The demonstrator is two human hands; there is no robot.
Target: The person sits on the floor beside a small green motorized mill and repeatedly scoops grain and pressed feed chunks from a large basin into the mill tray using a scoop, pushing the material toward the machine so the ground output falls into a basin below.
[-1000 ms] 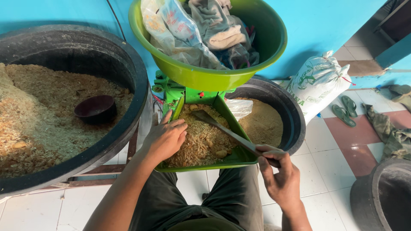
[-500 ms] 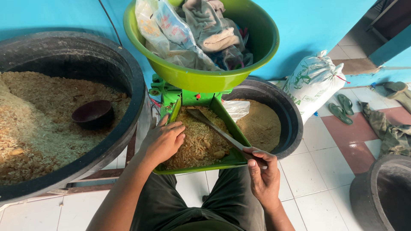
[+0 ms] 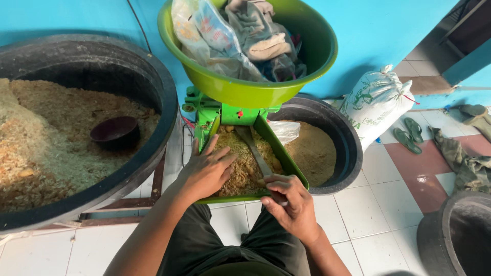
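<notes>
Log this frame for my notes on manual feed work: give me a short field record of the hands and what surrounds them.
left hand: palm down on the coarse yellowish feed
right hand: fingers closed on the handle of a flat stick
stick: blade lies in the feed
green tray: holds the feed, under a green basin
large black tub: at the person's left, holds feed and a dark bowl
white sack: on the tiled floor

Green tray (image 3: 286, 163), sloped chute under a green basin, holds coarse yellow-brown meal (image 3: 240, 166), heaped and lumpy. Flat metal blade (image 3: 254, 148) lies lengthwise in the meal, tip toward the chute mouth, handle end at the near rim.
</notes>
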